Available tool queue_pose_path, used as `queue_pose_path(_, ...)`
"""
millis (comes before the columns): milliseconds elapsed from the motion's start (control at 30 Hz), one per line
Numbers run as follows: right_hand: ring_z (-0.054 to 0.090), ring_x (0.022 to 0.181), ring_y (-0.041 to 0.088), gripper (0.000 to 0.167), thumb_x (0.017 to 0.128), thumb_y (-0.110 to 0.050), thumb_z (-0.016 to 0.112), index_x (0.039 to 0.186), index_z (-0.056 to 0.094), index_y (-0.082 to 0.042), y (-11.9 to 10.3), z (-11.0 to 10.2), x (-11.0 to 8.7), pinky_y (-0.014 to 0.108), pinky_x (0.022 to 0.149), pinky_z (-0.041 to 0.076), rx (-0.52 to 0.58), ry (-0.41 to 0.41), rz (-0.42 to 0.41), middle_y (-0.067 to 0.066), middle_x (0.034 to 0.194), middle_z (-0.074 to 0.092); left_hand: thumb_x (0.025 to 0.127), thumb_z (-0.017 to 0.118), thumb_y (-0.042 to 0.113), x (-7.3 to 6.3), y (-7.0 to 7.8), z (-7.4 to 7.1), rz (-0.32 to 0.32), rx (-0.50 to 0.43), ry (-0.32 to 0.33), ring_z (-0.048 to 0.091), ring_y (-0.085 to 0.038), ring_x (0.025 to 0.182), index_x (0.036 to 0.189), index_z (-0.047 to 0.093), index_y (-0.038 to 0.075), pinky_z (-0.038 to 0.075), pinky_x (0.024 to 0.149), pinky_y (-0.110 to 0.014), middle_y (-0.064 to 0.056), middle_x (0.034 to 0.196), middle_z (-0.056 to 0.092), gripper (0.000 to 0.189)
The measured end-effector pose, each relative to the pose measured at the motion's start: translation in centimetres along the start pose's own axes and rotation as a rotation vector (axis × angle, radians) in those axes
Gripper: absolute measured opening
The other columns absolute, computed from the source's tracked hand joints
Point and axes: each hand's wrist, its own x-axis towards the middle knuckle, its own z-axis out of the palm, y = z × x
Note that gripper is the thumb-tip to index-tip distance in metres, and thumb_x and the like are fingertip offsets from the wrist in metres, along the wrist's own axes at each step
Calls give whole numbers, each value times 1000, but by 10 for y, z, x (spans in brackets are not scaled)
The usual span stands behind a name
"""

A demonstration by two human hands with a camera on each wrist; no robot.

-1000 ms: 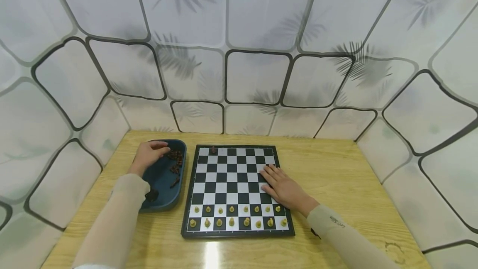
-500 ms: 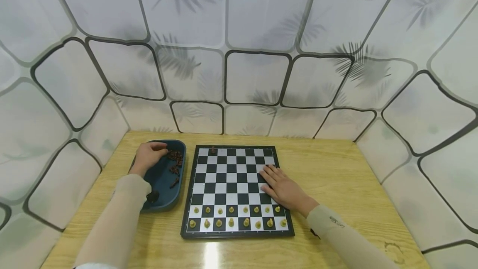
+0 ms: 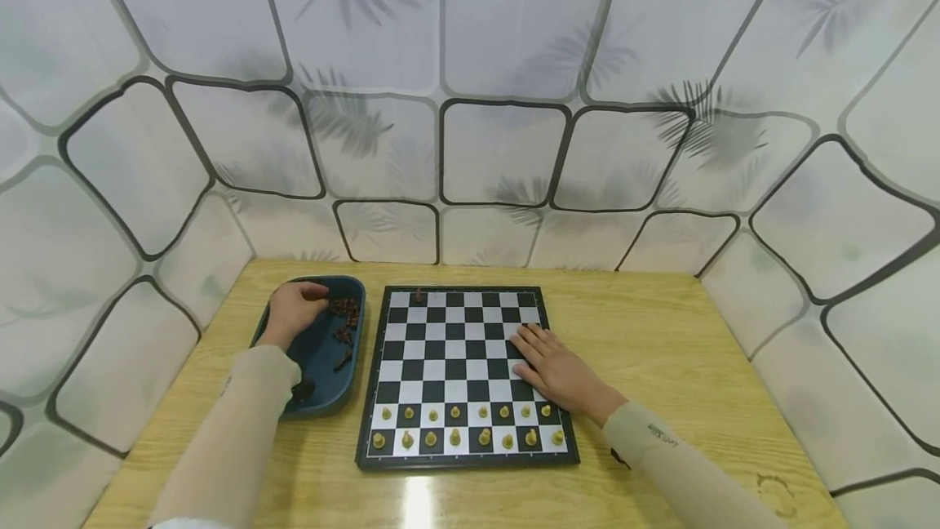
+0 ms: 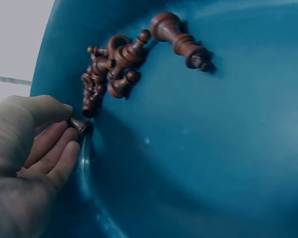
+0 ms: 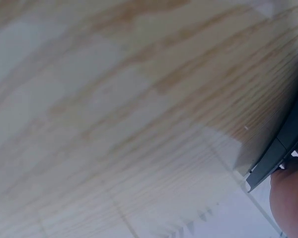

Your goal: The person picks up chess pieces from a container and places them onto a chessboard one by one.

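My left hand (image 3: pixel 294 313) is inside the blue bin (image 3: pixel 323 408), by its far left part. In the left wrist view its thumb and fingertips pinch a small dark brown chess piece (image 4: pixel 80 127); most of that piece's upper end is hidden. Several brown chess pieces (image 4: pixel 114 62) are heaped beside it, and a larger brown piece (image 4: pixel 179 39) lies apart on its side. My right hand (image 3: pixel 561 374) rests flat on the right edge of the chessboard (image 3: pixel 455 370), fingers straight. One brown piece (image 3: pixel 419 295) stands on the board's far row.
Two rows of yellow chess pieces (image 3: pixel 455 436) stand along the board's near side. A black object (image 3: pixel 303 389) lies in the bin near my left sleeve. Bin and board sit on a wooden table (image 3: pixel 631 317), with patterned walls (image 3: pixel 499 153) behind and at the sides.
My left hand has shifted slightly towards me inside the bin. The right hand stays on the board, and the pieces on the board stand as before.
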Motion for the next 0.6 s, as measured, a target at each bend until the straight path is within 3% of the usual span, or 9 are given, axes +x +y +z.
queue_pose_path(267, 32, 159, 38, 62, 112, -43, 45, 162, 41, -5, 0, -1, 0, 52, 129, 28, -6, -1, -2, 17, 169, 38, 97, 66, 6, -1, -3, 5, 26, 42, 12, 71, -44, 104, 118, 74, -7, 59, 87, -55, -28, 117, 75, 26)
queue_pose_path(600, 30, 160, 37, 62, 113, -43, 44, 162, 40, -6, 0, -1, 0, 52, 130, 27, 2, -6, 5, 16, 170, 37, 97, 67, 7, 2, -5, 5, 19, 103, -10, 71, -45, 105, 119, 73, -10, 60, 88, -55, -30, 116, 74, 29)
